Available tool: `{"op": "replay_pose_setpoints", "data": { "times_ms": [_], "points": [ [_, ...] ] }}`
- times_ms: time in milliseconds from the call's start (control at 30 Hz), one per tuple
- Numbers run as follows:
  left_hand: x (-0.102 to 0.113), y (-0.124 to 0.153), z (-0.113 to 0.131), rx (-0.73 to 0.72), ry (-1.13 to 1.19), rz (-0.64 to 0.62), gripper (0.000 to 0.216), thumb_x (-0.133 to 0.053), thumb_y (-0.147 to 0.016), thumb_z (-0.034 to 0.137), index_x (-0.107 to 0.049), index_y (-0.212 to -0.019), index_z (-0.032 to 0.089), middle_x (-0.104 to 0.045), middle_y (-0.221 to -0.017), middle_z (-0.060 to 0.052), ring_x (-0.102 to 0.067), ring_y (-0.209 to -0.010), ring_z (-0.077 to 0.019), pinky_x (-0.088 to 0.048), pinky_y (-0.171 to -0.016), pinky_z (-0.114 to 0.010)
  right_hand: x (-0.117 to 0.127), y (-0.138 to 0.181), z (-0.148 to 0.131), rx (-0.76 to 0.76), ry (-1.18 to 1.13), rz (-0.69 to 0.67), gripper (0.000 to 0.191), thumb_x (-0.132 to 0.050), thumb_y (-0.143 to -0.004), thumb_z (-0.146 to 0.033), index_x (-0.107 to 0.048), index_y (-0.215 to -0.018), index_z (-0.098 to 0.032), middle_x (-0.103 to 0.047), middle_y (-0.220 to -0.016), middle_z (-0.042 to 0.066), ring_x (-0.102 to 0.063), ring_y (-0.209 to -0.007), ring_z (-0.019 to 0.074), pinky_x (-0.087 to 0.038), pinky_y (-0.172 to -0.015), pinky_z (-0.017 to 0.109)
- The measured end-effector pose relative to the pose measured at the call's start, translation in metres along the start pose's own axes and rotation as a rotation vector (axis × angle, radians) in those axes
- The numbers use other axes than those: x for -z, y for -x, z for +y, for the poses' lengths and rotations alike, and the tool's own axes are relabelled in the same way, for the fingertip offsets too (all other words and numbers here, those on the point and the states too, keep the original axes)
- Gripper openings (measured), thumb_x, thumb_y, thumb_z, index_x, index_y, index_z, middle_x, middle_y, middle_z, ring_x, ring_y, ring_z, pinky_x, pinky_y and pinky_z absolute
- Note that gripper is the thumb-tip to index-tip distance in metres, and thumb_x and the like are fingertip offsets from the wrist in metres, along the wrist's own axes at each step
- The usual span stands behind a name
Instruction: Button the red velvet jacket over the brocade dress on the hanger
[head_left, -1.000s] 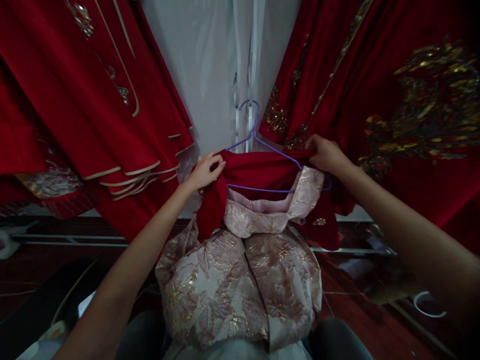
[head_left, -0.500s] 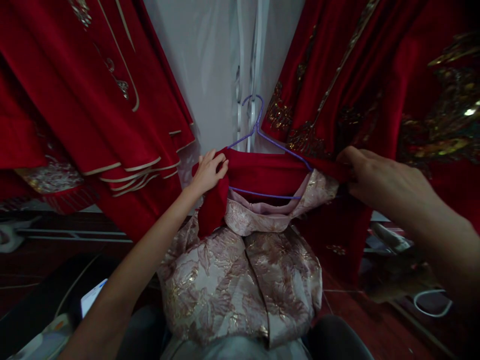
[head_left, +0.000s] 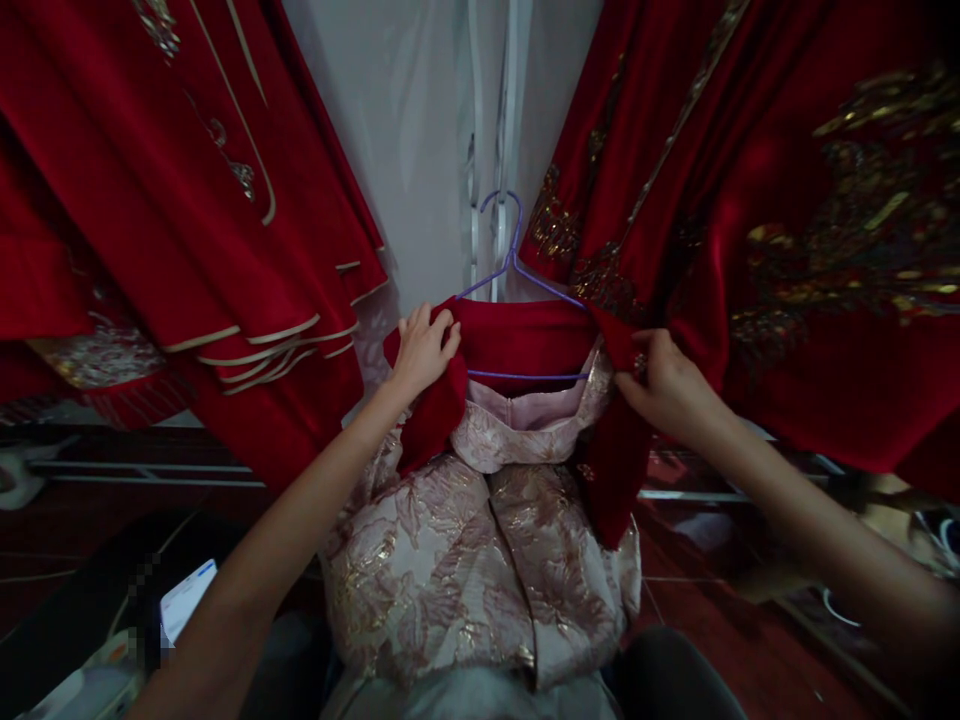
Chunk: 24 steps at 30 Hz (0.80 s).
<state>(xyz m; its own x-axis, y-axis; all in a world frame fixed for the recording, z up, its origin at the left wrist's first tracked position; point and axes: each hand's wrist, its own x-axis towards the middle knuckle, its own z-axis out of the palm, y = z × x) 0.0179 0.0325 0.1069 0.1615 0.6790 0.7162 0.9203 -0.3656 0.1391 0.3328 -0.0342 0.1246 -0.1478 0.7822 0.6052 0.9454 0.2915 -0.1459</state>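
At centre, your left hand (head_left: 421,350) and right hand (head_left: 667,385) pinch the red fabric wrap (head_left: 529,335), apparently holding it spread along the slim purple hanger (head_left: 513,254).

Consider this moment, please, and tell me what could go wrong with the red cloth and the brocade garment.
The red cloth could slide off the sloping arms of the purple hanger if the left grip or right grip loosens. The small ornament on the cloth's right-hand end might snag the brocade garment. Also, I cannot tell whether the hook is caught on anything; if not, the garment may slump.
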Motion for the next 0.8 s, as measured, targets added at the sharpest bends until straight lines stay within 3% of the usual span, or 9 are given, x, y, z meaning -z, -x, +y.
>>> {"op": "replay_pose_setpoints", "data": {
  "times_ms": [133,267,400,533,700,800],
  "points": [
    [0.003,-0.008,-0.012,-0.034,0.207,0.004,0.018,-0.042,-0.089,0.032,-0.052,-0.082,0.019,-0.049,-0.104,-0.008,-0.050,-0.101,-0.0216,-0.038,-0.090,-0.038,-0.003,-0.011,-0.002,-0.029,-0.072,0.093,0.046,-0.055,-0.077,-0.031,-0.041,-0.117,-0.014,-0.062,-0.090,0.010,-0.060,-0.070,0.0233,-0.044,-0.060,0.033],
    [0.020,-0.011,-0.039,0.008,0.332,0.083,0.020,-0.045,-0.087,0.033,-0.051,-0.074,0.020,-0.050,-0.099,-0.006,-0.050,-0.100,-0.0182,-0.040,-0.087,-0.032,0.002,-0.009,-0.005,0.004,-0.077,0.248,0.030,-0.051,-0.082,-0.031,-0.048,-0.108,-0.017,-0.059,-0.096,0.011,-0.058,-0.076,0.0217,-0.044,-0.063,0.031],
    [0.038,0.003,-0.046,0.004,0.351,-0.163,0.020,-0.040,-0.089,0.035,-0.047,-0.077,0.020,-0.048,-0.065,0.001,-0.050,-0.065,-0.0143,-0.039,-0.063,-0.026,-0.001,-0.005,-0.005,0.005,-0.040,0.221,0.022,-0.047,-0.086,-0.039,-0.053,-0.094,-0.019,-0.058,-0.094,0.010,-0.056,-0.078,0.0219,-0.040,-0.059,0.029],
    [0.035,0.014,-0.011,-0.048,0.316,-0.280,0.016,-0.039,-0.090,0.034,-0.043,-0.081,0.021,-0.045,-0.060,0.004,-0.048,-0.053,-0.0131,-0.032,-0.054,-0.024,-0.021,-0.019,-0.014,0.075,-0.343,0.029,0.019,-0.045,-0.088,-0.039,-0.050,-0.090,-0.020,-0.059,-0.076,0.003,-0.054,-0.063,0.0157,-0.039,-0.060,0.027],
    [0.013,0.005,0.050,-0.060,0.448,-0.252,0.015,-0.037,-0.092,0.032,-0.040,-0.081,0.022,-0.043,-0.058,0.004,-0.050,-0.053,-0.0132,-0.033,-0.054,-0.024,-0.054,-0.038,-0.057,0.155,-0.650,-0.078,0.017,-0.044,-0.087,-0.038,-0.047,-0.089,-0.021,-0.056,-0.075,0.001,-0.051,-0.064,0.0142,-0.040,-0.063,0.026],
    [0.001,0.000,0.071,-0.025,0.618,-0.165,0.012,-0.040,-0.091,0.031,-0.040,-0.082,0.022,-0.045,-0.062,0.004,-0.051,-0.057,-0.0119,-0.037,-0.058,-0.023,-0.064,-0.034,-0.082,0.148,-0.877,-0.123,0.017,-0.043,-0.087,-0.038,-0.045,-0.088,-0.022,-0.055,-0.077,0.000,-0.051,-0.068,0.0137,-0.043,-0.066,0.026]
  ]
}}
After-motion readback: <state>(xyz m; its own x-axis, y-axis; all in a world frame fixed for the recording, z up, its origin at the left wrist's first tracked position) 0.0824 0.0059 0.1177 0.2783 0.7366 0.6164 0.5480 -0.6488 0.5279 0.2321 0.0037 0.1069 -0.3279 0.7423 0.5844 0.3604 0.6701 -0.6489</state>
